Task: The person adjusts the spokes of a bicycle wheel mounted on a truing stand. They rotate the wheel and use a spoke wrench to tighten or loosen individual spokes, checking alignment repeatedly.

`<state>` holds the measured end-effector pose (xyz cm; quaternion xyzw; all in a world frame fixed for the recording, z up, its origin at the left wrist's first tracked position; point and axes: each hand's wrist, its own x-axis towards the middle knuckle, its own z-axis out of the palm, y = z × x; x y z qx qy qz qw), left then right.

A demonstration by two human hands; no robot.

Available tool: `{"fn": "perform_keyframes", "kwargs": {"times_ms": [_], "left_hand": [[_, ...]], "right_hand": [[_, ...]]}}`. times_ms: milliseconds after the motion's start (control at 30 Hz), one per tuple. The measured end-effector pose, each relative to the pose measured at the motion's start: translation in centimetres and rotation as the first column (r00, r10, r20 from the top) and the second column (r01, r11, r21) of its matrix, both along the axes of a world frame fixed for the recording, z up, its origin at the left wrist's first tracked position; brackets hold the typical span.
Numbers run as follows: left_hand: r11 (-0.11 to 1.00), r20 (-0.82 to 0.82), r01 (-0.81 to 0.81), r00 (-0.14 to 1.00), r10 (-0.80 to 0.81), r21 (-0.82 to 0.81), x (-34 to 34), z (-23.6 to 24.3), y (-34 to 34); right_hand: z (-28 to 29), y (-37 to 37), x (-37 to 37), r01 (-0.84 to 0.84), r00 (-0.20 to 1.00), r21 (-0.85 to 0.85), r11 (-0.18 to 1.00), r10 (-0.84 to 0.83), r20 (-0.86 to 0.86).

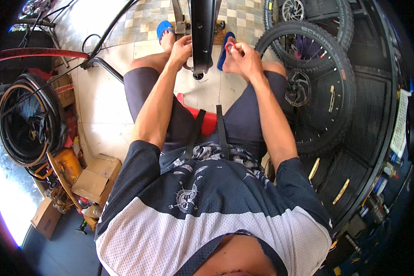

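A black bicycle frame (pixel 202 37) stands upright before me, its lower end between my knees. My left hand (pixel 181 51) is at its left side with curled fingers against the black tube; the fingertips are partly hidden. To the right of the frame, my right hand (pixel 246 60) is closed in a pinch on a small red object (pixel 230 45), whose kind I cannot make out. That hand is apart from the frame, above my right foot in a blue slipper (pixel 223 57).
I sit on a red seat (pixel 209 123). Bicycle wheels (pixel 349 87) lean at right against a black panel (pixel 368 115). At left are stacked tyres (pixel 55 110), a red-and-black bar (pixel 41 54), cables and a cardboard box (pixel 96 177). Tools line the far right rim.
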<state>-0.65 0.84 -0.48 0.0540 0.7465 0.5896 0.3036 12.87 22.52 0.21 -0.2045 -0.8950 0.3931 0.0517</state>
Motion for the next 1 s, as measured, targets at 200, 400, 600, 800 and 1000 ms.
{"fn": "perform_keyframes", "kwargs": {"times_ms": [200, 400, 600, 800, 1000], "left_hand": [[0.989, -0.244, 0.088, 0.963, -0.115, -0.118, 0.5, 0.1, -0.8], [0.973, -0.292, 0.080, 0.946, -0.144, -0.218, 0.7, -0.1, -0.8], [0.976, -0.267, 0.051, 0.958, -0.108, -0.213, 1.0, -0.7, -1.3], [0.971, -0.512, 0.060, 0.841, -0.174, -0.230, -0.3, -3.0, -1.8], [0.987, -0.363, 0.123, 0.919, -0.153, -0.106, -1.2, 1.9, -2.0]], "right_hand": [[2.8, 2.5, 1.6, -0.005, 0.999, 0.139, 0.990, 0.011, -0.041], [2.7, 1.9, 2.5, -0.020, 1.000, 0.190, 0.982, 0.022, -0.004], [2.4, 1.5, 2.4, -0.024, 1.000, 0.224, 0.974, 0.021, 0.019], [2.1, 1.3, 2.2, -0.057, 0.998, 0.319, 0.946, 0.048, 0.038], [1.8, 1.5, 2.4, -0.043, 0.998, 0.296, 0.954, 0.030, 0.048]]}}
